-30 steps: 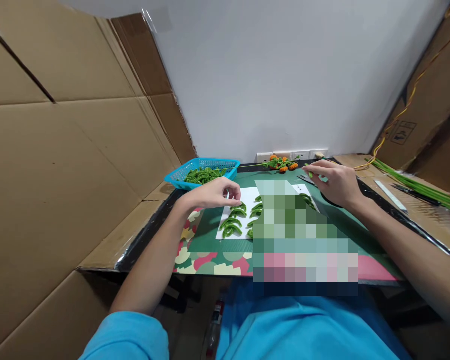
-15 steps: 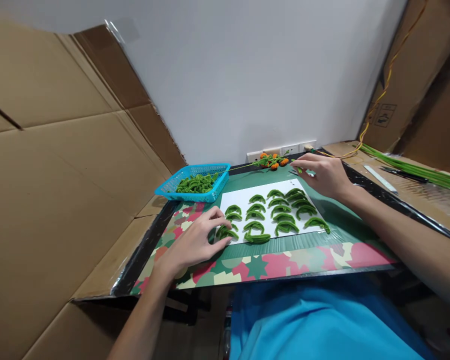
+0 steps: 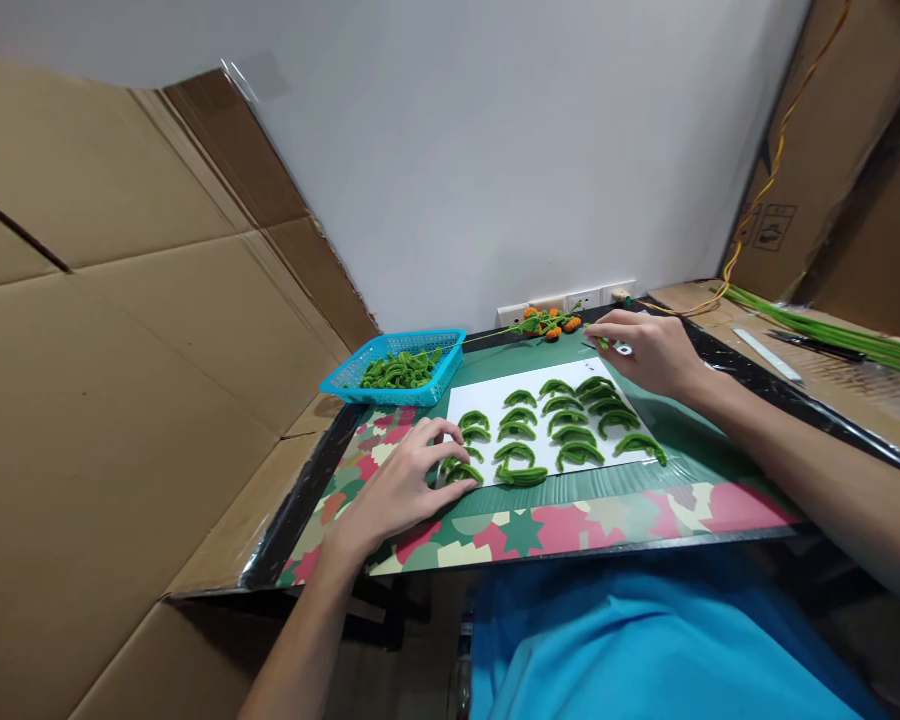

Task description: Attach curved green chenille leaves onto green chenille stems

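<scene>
A white sheet (image 3: 487, 402) lies on the green mat, and several bent green pipe-cleaner pieces (image 3: 562, 417) sit on it in rows. My left hand (image 3: 401, 490) rests at the sheet's near left corner, fingers spread and touching the nearest green piece (image 3: 461, 470). My right hand (image 3: 645, 350) lies at the sheet's far right corner, fingers closed around a short green piece (image 3: 598, 341) with small metal scissors (image 3: 621, 349) under it.
A blue basket (image 3: 345, 378) with more green pieces stands at the back left. A stem with orange pompoms (image 3: 551, 322) lies by the wall sockets. Long green stems (image 3: 825, 335) and a ruler (image 3: 766, 354) lie on the cardboard to the right. Cardboard walls stand on both sides.
My left hand has come down from above the sheet to its near left corner and spread open. My right hand stays at the far right corner. The view has tilted down.
</scene>
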